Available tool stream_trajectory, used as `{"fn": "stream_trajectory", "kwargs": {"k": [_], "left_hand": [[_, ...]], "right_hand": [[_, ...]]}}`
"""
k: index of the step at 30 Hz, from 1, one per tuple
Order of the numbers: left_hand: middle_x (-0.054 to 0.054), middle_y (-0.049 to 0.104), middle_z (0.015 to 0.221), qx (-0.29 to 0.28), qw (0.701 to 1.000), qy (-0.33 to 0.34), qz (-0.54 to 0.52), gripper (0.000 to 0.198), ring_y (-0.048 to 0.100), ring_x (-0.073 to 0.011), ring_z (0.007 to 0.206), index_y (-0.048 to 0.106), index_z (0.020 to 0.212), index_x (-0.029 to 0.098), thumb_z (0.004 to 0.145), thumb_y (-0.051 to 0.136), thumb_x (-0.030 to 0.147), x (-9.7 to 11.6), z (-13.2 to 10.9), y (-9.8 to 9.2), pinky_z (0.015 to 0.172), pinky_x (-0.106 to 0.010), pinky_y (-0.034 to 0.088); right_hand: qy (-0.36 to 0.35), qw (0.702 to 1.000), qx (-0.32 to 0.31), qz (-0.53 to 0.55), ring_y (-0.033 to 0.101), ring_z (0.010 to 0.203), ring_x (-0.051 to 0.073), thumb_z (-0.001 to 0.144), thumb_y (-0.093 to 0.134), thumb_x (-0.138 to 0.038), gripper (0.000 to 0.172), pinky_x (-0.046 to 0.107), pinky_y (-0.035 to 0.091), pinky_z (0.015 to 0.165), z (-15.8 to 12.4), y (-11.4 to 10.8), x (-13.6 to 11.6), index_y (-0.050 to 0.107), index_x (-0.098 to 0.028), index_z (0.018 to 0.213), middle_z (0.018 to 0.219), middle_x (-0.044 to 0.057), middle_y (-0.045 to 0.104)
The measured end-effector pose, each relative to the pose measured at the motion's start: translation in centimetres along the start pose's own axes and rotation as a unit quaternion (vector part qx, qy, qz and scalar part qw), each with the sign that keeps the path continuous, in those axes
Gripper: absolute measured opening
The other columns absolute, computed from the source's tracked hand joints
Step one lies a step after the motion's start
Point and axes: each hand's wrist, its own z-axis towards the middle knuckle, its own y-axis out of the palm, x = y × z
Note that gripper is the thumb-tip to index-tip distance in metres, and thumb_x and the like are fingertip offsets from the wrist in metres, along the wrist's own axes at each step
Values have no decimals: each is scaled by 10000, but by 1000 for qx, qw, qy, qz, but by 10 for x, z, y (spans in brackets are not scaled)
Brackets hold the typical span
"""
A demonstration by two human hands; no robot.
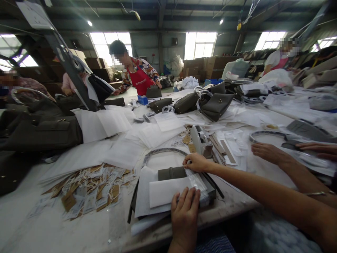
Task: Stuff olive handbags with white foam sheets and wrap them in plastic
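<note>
A dark olive handbag [210,191] lies at the table's front edge, partly covered by white paper [168,192] and a clear plastic packet [199,184]. Its wrapped handle [165,150] arches behind it, and an olive flap [172,173] shows between the paper sheets. My left hand [185,209] rests over the paper and the packet with its fingers stretched out. At the bag's upper right my right hand [196,162] is closed in a pinch beside the flap. What lies between those fingertips is too small to make out.
Tags with strings [92,191] are heaped to the left. A tape dispenser [201,140] stands behind the bag. At right, a co-worker's hands [271,153] touch another wrapped handle [265,133]. Several olive bags [217,105] and paper sheets [114,121] lie farther back. A grey post [71,70] rises left.
</note>
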Motion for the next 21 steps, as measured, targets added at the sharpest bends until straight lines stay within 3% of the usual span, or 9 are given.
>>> {"fn": "stream_trajectory", "kwargs": {"k": [5, 9, 12, 16, 21], "left_hand": [[63, 694, 1249, 4, 1000, 1, -4, 331, 612, -143, 1170, 606, 1298, 347, 1040, 399, 351, 0, 0, 0, 1075, -378, 303], [46, 700, 1238, 11, 1000, 8, 4, 335, 615, -153, 1163, 618, 1286, 336, 1045, 386, 352, -1, -1, 2, 1074, -386, 307], [39, 703, 1232, 13, 1000, 14, 13, 339, 619, -158, 1158, 620, 1283, 333, 1048, 377, 353, 0, -2, 2, 1071, -392, 314], [34, 693, 1252, -9, 1000, 5, 13, 340, 611, -161, 1177, 601, 1304, 339, 1044, 384, 360, 0, -2, 0, 1077, -400, 314], [31, 684, 1269, -33, 999, 12, 16, 315, 611, -172, 1188, 593, 1311, 335, 1014, 486, 326, -2, -2, -3, 1074, -404, 345]], "right_hand": [[1, 998, -12, -63, 715, 923, 265, 776, 680, -272, 158, 306, 504, 792, 11, 9, -2, 805, -240, 868, 899, 62, 788], [-35, 997, -2, -74, 705, 990, 238, 830, 634, -232, 291, 301, 502, 869, 12, 4, -3, 762, -239, 1092, 1078, 61, 768], [-83, 994, -17, -63, 676, 1087, 235, 922, 583, -355, 304, 331, 457, 985, -5, -2, -1, 734, -237, 1159, 1143, 68, 748], [-118, 988, -48, -86, 590, 1234, 296, 861, 671, -516, 462, 452, 350, 1107, -30, 1, -2, 697, -223, 1218, 1264, 115, 687], [-110, 988, -30, -102, 628, 1167, 290, 991, 515, -347, 301, 542, 250, 1149, -29, 7, -13, 749, -162, 1031, 1136, 140, 730]]}}
